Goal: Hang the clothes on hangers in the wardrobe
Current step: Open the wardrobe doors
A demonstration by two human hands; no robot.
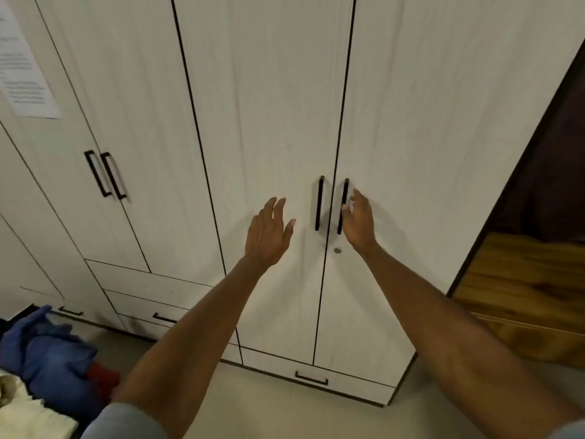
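A tall white wardrobe (269, 106) fills the view, its double doors closed. Two black vertical handles sit side by side at the door seam: the left handle (319, 202) and the right handle (343, 205). My left hand (269, 232) hovers with relaxed fingers a little left of the left handle, not touching it. My right hand (359, 218) is raised with fingers spread just right of the right handle, its fingertips close to the bar. A pile of clothes (47, 353), blue, red and cream, lies at the lower left. No hangers are in sight.
A second pair of doors with black handles (106, 174) stands to the left, above drawers (164, 318). A bottom drawer (311, 378) runs under the double doors. A small round lock (337, 250) sits below the right handle. A wooden board (522, 296) leans at the right.
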